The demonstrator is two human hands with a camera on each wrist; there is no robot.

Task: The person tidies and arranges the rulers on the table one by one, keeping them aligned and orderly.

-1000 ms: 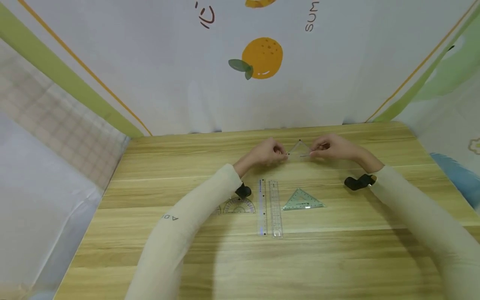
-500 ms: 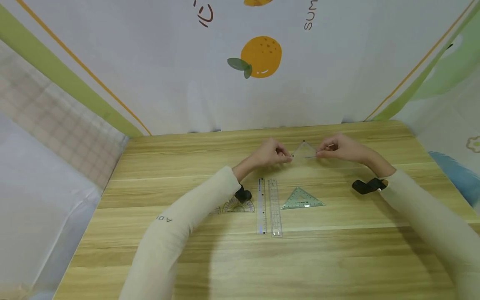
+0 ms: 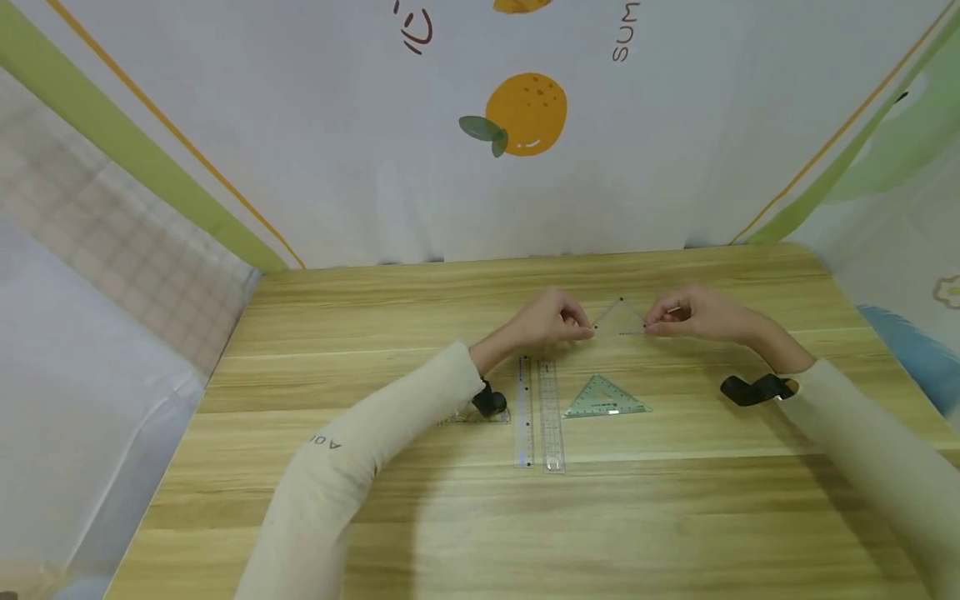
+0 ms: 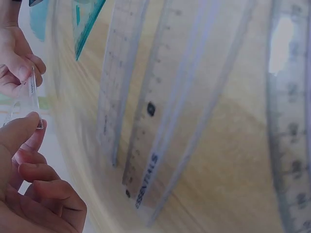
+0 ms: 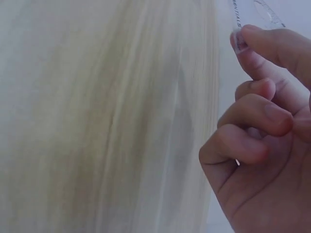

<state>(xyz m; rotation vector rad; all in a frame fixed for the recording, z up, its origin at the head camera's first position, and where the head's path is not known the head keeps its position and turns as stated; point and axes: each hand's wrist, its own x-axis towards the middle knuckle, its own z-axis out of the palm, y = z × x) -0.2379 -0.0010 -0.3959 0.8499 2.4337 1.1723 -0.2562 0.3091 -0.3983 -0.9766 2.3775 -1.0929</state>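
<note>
A clear set square [image 3: 622, 320] with black dots at its corners is held up between both hands over the far part of the table. My left hand [image 3: 551, 319] pinches its left corner between thumb and forefinger. At the opposite corner, my right hand [image 3: 697, 315] pinches it the same way. In the right wrist view, the other fingers of the right hand [image 5: 272, 126] are curled and hold nothing. The left wrist view shows the set square [image 4: 34, 94] nearly edge-on between the two hands.
Two clear rulers [image 3: 551, 417] lie side by side on the wooden table [image 3: 600, 525]. Right of them is a green set square [image 3: 588, 407]. Clear protractors [image 3: 487, 420] lie to the left, partly hidden by the left sleeve and its black wrist camera [image 3: 490, 400]. A printed cloth [image 3: 420, 192] hangs behind the table.
Both hands have carried the clear set square rightward and slightly nearer to me. The left forearm now covers more of the protractors. The rulers and green set square have stayed put.
</note>
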